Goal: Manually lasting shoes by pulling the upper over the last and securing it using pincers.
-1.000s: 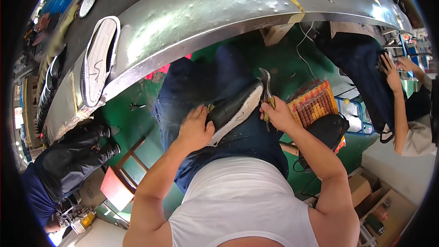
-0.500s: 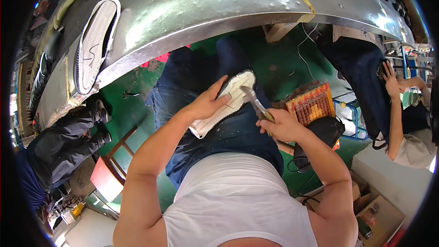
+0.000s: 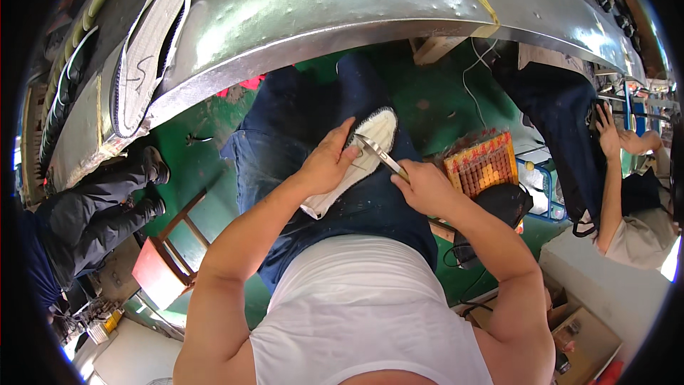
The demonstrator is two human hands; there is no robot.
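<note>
On my lap lies a shoe (image 3: 380, 128), its long white bottom facing up with a dark stitched rim. A dark thread line shows across its middle. My left hand (image 3: 329, 162) is wrapped over the shoe's left side, thumb on the white bottom, holding it tilted. In my right hand (image 3: 422, 185) are metal pincers (image 3: 383, 156), gripped by the handle. Their curved head lies over the middle of the shoe, near my left fingertips. Whether the head touches the surface, I cannot tell.
Ahead runs a dented metal bench (image 3: 320, 0), a similar white-bottomed shoe (image 3: 146, 57) at its left end. A beaded seat mat (image 3: 481, 164) and black bag (image 3: 504, 203) are at my right. A red-seated stool (image 3: 158, 274) stands left. Other people sit on both sides.
My right hand has moved slightly left and turned, bringing the pincers' head across the shoe toward my left fingers. My left hand keeps its hold. The view has shifted a little.
</note>
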